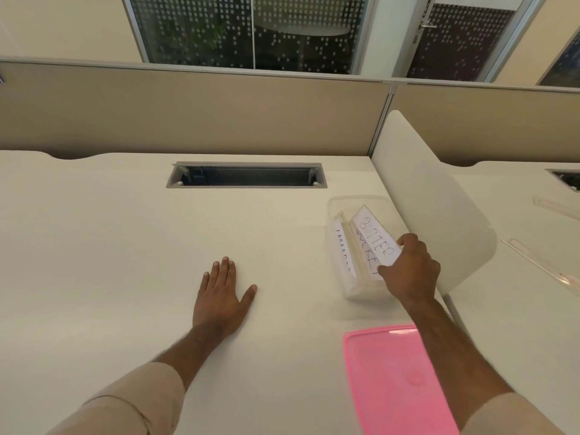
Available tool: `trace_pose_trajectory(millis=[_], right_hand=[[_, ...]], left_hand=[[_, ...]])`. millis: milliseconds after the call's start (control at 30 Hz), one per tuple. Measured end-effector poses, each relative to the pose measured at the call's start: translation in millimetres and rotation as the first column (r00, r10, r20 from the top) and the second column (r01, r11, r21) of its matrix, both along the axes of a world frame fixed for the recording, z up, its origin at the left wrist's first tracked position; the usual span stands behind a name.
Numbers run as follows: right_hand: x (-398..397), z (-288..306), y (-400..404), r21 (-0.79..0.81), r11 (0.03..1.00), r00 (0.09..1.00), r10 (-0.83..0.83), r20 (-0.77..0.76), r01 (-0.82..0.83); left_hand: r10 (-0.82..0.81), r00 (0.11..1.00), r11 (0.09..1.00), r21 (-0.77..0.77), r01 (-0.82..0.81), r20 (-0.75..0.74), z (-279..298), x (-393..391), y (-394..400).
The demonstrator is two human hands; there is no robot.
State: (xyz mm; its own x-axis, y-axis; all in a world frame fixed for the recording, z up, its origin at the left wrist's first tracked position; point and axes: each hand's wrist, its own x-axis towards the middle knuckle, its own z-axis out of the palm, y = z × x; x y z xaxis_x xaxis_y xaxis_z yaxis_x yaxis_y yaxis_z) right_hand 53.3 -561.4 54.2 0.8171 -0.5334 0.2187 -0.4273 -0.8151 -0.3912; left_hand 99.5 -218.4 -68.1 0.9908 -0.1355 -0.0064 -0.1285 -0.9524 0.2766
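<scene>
A clear plastic container (pixel 342 211) stands on the white desk (pixel 125 246) at the right, beside a white side divider. Inside it a clear partition separates two paper cards. My right hand (pixel 411 271) pinches the right card (pixel 372 237), handwritten "BUTTER BUCKET", at its near end, inside the container. The left card (pixel 340 249) leans against the container's left wall, its writing partly hidden. My left hand (pixel 221 293) rests flat on the desk, fingers straight, holding nothing. A pink lid (pixel 395 378) lies on the desk near the front right, under my right forearm.
A grey cable slot (pixel 246 174) is cut into the desk at the back centre. A beige partition wall (pixel 188 111) runs behind the desk. The curved white divider (pixel 439 208) stands right of the container. Clear rulers (pixel 539 265) lie on the neighbouring desk.
</scene>
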Motion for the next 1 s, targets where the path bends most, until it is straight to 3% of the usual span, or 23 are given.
trace_pose_trajectory(millis=[167,267,400,533,633,700,833,1000], right_hand=[[-3,-4,-2,0.021,1.0,0.999,0.019,-0.031,-0.018],[-10,-1,-2,0.071,0.996,0.992,0.043,0.119,-0.052],[-31,-1,-8,0.025,0.998,0.928,0.052,0.369,-0.065],[-61,-18,-24,0.071,0.991,0.902,0.073,0.426,-0.114],[-83,-37,-35,0.227,0.949,0.935,0.14,0.325,-0.221],[-92,-49,-43,0.288,0.918,0.959,0.235,0.161,-0.273],[-97,-64,-49,0.188,0.901,0.872,0.428,-0.237,-0.391],[-88,-58,-41,0.014,0.916,0.863,0.383,-0.33,-0.401]], left_hand=[[0.003,1.0,1.0,0.004,-0.003,-0.003,0,-1,0],[0.005,1.0,1.0,0.003,-0.005,-0.006,1,-2,0],[0.01,1.0,1.0,-0.021,-0.011,-0.011,3,-2,-1],[0.025,0.999,0.997,-0.073,-0.027,-0.025,6,-4,0],[0.048,0.998,0.989,-0.137,-0.052,-0.034,11,-10,-3],[0.038,0.999,0.989,-0.145,-0.041,-0.028,14,-16,-7],[-0.001,1.0,0.986,-0.165,-0.004,-0.028,18,-26,-19],[-0.034,0.999,0.98,-0.195,0.029,-0.021,26,-35,-36]])
